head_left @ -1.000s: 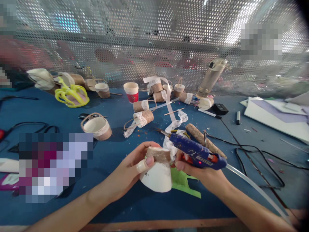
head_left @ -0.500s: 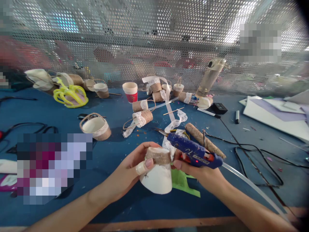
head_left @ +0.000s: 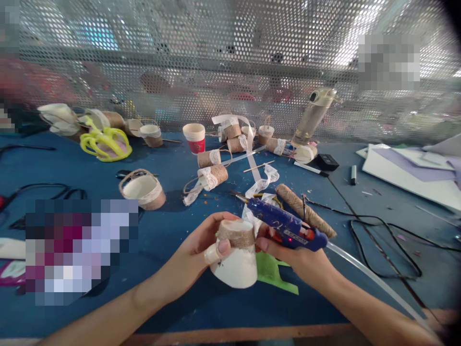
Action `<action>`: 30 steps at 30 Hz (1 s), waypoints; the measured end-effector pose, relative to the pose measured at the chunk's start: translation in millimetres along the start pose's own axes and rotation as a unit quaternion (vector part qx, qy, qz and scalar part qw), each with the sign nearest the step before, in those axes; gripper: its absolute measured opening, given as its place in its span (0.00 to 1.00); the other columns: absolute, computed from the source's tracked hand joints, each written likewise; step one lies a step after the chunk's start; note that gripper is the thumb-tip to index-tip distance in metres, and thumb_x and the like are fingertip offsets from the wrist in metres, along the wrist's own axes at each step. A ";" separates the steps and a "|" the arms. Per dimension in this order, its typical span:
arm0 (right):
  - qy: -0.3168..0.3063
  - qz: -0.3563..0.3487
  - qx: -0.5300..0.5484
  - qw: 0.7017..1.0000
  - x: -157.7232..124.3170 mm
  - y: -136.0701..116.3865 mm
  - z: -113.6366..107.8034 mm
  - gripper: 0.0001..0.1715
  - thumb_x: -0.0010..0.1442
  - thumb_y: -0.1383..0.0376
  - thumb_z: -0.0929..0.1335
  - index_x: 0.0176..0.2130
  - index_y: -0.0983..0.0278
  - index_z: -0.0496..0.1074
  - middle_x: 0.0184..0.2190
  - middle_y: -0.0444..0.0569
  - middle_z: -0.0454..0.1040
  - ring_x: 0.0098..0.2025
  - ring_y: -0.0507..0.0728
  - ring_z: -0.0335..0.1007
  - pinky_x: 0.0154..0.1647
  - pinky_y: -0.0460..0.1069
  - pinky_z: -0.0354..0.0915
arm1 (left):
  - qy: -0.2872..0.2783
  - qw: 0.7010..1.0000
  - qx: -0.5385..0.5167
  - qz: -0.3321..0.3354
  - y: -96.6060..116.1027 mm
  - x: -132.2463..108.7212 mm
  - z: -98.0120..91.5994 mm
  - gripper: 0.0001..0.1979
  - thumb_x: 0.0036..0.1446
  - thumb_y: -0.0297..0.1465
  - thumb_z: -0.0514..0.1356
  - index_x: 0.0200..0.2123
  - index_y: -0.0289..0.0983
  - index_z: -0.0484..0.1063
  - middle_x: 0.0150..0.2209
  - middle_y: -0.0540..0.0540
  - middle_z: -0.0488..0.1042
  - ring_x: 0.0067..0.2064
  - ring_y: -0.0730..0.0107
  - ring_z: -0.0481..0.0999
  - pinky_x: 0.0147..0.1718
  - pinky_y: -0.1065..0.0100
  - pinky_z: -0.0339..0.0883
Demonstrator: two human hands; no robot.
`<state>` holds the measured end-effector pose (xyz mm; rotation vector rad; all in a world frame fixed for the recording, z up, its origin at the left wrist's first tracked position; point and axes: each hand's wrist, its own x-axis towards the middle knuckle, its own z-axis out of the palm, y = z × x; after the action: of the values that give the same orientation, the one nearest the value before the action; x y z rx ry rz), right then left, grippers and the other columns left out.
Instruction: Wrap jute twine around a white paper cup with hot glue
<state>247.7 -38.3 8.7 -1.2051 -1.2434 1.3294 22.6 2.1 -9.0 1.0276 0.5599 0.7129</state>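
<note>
My left hand [head_left: 207, 245] is wrapped round a white paper cup [head_left: 236, 269] that stands upside down, its narrow end wound with brown twine [head_left: 236, 232]. A pale band covers the left thumb. My right hand [head_left: 284, 247] holds a blue hot glue gun [head_left: 284, 221] with a lit red light, its nozzle pointing up and left. The fingertips of that hand are close against the cup's right side; whether they pinch the twine there is hidden. A clear glue stick [head_left: 363, 269] trails from the gun's rear. Green paper [head_left: 275, 274] lies behind the cup.
Behind the gun rest a twine roll [head_left: 302, 209] and lace ribbon [head_left: 264, 182]. A twine-wrapped cup basket [head_left: 144, 192] stands left, and several small ones lie farther back. Black cable [head_left: 385, 250] loops on the right. A yellow crown-shaped piece [head_left: 105, 144] and red cup [head_left: 194, 139] stand farther back.
The glue gun and my right hand have shifted slightly left. The cup has turned a little in my left hand, and a small green spot now shows at the twine's left edge.
</note>
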 end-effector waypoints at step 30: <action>0.049 -0.034 -0.047 0.997 -2.5 5.8 12.8 0.10 0.54 0.63 0.76 0.31 0.62 0.72 0.27 0.41 0.72 0.29 0.52 0.67 0.32 0.47 0.65 | 0.017 0.997 0.030 -0.065 6.2 -1.3 -1.6 0.25 0.64 0.47 0.55 0.63 0.51 0.63 0.62 0.48 0.72 0.61 0.52 0.71 0.55 0.58 0.64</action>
<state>235.2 -42.4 3.2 -1.2676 -1.2770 1.1591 19.0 4.1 -3.9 1.0263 0.6740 0.6028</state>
